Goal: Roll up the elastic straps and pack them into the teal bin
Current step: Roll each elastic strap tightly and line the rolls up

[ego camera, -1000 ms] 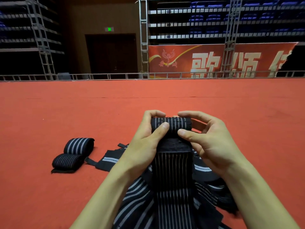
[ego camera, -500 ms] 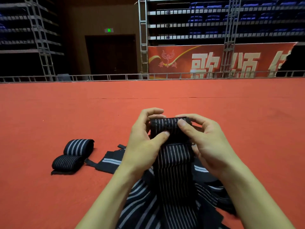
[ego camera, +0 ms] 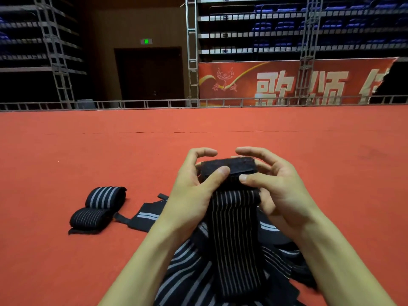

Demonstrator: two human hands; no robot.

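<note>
One fuzzy-ended, pinstriped elastic strap (ego camera: 234,219)

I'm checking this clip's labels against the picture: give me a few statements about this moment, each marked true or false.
1. Both the left hand and the right hand grip the strap. True.
2. The teal bin stands beside the finished rolls. False: no bin is in view.
3. A wide-striped roll and a thin-striped roll lie on the red carpet at the person's left. True.
4. The strap in hand is fully rolled. False: its striped tail runs down to the loose pile.
</note>
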